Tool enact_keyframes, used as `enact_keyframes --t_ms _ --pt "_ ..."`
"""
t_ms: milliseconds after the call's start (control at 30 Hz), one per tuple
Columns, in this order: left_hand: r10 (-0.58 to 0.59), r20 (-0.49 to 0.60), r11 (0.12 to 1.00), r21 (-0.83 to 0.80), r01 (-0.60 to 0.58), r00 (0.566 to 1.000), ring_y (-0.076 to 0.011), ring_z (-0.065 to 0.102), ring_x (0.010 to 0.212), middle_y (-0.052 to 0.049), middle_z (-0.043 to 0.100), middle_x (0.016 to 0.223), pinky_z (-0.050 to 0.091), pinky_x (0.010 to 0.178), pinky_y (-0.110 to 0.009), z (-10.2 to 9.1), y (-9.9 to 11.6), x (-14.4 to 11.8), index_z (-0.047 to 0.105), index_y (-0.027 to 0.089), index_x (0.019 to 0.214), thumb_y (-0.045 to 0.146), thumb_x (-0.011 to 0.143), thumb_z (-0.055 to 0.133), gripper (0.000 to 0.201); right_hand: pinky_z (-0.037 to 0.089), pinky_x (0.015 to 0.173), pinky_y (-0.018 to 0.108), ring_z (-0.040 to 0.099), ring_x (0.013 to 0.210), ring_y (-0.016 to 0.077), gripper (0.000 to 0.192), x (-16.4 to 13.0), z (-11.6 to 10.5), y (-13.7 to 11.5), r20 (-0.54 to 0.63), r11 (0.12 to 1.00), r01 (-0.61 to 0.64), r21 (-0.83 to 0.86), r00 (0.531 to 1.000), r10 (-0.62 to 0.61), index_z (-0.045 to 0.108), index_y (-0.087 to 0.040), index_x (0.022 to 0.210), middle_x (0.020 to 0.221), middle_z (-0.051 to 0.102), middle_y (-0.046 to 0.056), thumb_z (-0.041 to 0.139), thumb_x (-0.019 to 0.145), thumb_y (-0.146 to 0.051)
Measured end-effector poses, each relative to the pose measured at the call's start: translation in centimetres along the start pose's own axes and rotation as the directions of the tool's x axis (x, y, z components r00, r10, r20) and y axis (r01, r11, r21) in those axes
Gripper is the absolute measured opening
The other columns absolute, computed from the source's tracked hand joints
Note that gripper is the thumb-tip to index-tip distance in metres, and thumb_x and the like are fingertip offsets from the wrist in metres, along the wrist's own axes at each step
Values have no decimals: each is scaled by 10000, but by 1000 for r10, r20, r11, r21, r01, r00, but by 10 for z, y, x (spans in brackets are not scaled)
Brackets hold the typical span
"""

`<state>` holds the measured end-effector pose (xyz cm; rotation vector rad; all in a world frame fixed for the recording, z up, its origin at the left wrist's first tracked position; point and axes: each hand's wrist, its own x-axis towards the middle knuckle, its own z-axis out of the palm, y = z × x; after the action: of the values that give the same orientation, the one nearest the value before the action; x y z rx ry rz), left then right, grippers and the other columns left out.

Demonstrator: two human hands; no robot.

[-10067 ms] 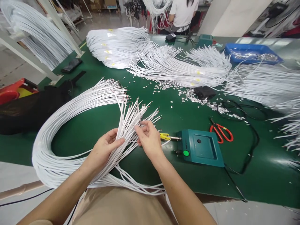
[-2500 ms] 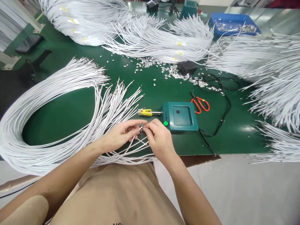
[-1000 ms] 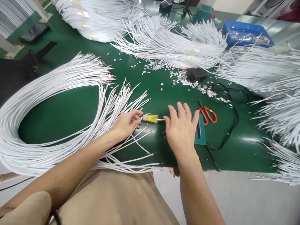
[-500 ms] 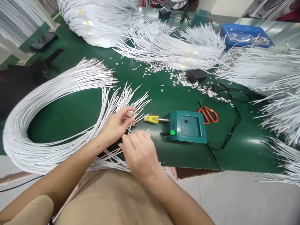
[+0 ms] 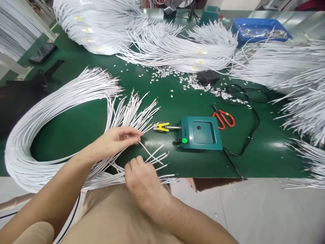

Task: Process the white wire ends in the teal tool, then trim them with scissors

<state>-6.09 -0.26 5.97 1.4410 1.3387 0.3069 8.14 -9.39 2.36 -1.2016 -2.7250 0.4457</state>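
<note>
The left hand (image 5: 115,139) is lying flat, fingers loosely spread, on the fanned ends of the looped white wires (image 5: 63,101). The right hand (image 5: 141,178), just below it, is pressing down on loose wire ends (image 5: 157,157) near the table edge; I cannot tell whether it is gripping one. A teal box (image 5: 201,133) with a green button and a yellow clip (image 5: 162,126) are sitting right of the hands, red scissors (image 5: 223,118) beyond. No writing is readable.
</note>
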Motion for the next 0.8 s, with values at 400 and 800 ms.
enact_keyframes --t_ms 400,800 --pt "228 -314 654 751 94 922 -247 596 861 -73 634 860 398 630 -312 29 0 44 724 203 815 371 878 468 313 368 476 284 536 685 205 111 3 -7 6 40 996 15 90 999 -19 520 -160 765 725 583 58 551 741 -56" --pt "160 -322 979 -70 -191 933 -154 619 798 -38 663 862 496 747 -263 26 13 9 661 159 880 323 777 662 194 456 684 243 595 654 110 153 27 -40 75 -293 577 -185 795 717 633 579 -192 962 843 625 -9 544 890 -322"
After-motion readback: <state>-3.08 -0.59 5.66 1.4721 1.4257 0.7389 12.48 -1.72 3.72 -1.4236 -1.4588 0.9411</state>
